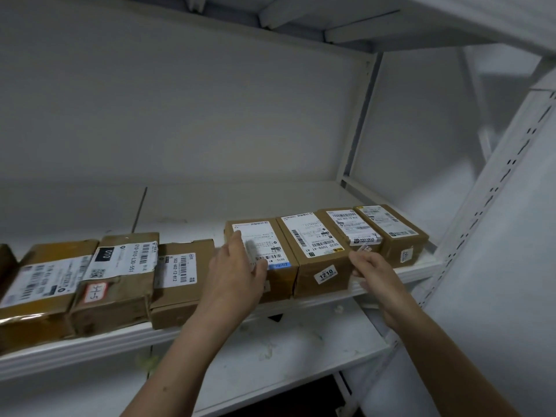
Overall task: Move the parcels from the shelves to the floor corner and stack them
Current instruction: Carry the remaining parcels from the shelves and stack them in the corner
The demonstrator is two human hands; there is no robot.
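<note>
I'm touching matt brown cardboard parcels [319, 260] wearing smooth white paper labels [304, 233]. Glossy clear tape is wrinkling over the wrapped parcel [117, 284] on my left. The shelf [210, 332] is showing painted white metal, smooth but scuffed.

Left hand [237, 272] covers the lower left of the parcel [272, 251] beneath it; its fingers are motion-blurred, so contact is undetermined. Right hand [371, 273] hides the edge between two boxes; grip unclear. Far left of the left hand, the end parcel [6, 260] is cut by the frame. Label print mostly illegible.
</note>
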